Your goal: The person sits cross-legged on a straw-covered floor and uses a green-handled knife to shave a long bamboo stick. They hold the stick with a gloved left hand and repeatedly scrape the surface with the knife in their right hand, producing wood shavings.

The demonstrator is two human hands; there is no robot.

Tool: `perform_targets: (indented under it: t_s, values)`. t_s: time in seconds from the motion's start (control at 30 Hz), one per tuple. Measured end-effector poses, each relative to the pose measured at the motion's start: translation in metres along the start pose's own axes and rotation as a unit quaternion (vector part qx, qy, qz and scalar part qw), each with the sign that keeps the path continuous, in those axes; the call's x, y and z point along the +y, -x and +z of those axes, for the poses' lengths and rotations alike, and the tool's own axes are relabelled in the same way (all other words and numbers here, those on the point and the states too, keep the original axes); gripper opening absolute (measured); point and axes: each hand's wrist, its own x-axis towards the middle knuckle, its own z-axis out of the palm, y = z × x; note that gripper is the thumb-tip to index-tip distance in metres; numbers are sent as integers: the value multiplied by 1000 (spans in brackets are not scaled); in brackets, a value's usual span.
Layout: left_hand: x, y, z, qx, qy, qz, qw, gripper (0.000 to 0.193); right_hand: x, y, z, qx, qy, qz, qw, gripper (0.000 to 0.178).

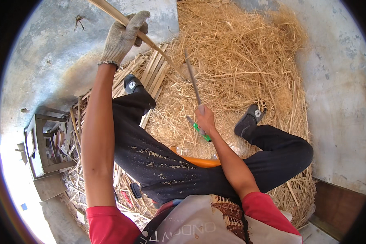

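the left hand (124, 34), in a knit work glove, has its grip closed round a long pale bamboo strip (150, 42), holding it high and out ahead so that the strip slants down toward the middle of the scene. the bare right hand (205, 119) is wrapped tight on the handle of a long knife (193, 81), whose narrow blade points up and away to where it meets the strip's lower end; whether the edge is already biting into the strip is hard to tell. to shave well, the person does best to keep the gloved grip firm and the strip steady, and to stroke the blade away from the body and clear of the outstretched legs. a green-handled tool (200, 131) lies just below the right hand. all around, a heap of straw-like shavings (240, 61) covers the concrete floor (337, 81), more split strips (154, 75) lie beside the left foot, and a small wooden stool (44, 146) stands well off to the left.
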Motion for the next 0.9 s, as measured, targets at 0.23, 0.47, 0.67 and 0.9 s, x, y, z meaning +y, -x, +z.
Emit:
perform_targets:
  t_s: [0.23,0.47,0.67,0.9]
  values:
    - [-2,4,-7,31,0,-36,999,51,-19,11,-1,-97,21,171,980,30]
    - [2,9,-4,89,-8,-104,991,49,-54,19,12,-65,35,58,996,30]
    - [4,5,-7,72,-15,-79,994,39,-34,15,5,-35,16,131,991,31]
    - [-2,2,-7,-4,-14,-24,1000,46,-37,16,-3,-7,-10,106,994,33]
